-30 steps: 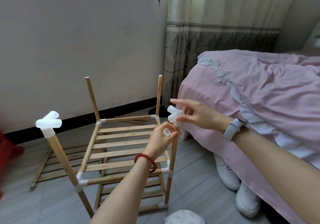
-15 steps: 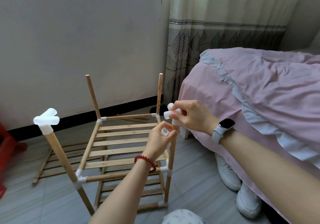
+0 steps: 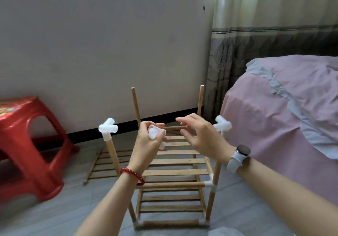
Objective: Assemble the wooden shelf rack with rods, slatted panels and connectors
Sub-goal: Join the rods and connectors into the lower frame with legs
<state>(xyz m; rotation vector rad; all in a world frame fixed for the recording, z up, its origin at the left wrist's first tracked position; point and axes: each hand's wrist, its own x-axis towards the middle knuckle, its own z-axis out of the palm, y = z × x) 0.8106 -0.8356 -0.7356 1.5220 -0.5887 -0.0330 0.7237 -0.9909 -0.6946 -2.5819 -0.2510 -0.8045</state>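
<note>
**Near-Right Connector Seated; Two Rear Rods Remaining**

The right hand [image 3: 202,137] had released the white connector [image 3: 222,124], which now sat on top of the near-right rod [image 3: 213,192]; half a second earlier that hand had been closed over it there. Its fingers were spread and relaxed, holding nothing. The left hand [image 3: 149,140] had moved off that rod to the middle of the rack [image 3: 173,171] and gripped loose white connectors [image 3: 154,132] in curled fingers. The near-left connector [image 3: 108,127] remained in place. The two rear rods [image 3: 135,106] stood bare at their tops, so the next step appeared to be capping them. The rack stood on the floor between a red stool [image 3: 27,144] and the bed [image 3: 283,117]. A spare slatted panel [image 3: 102,164] lay flat behind it. The view had shifted left, bringing the stool into frame.
</note>
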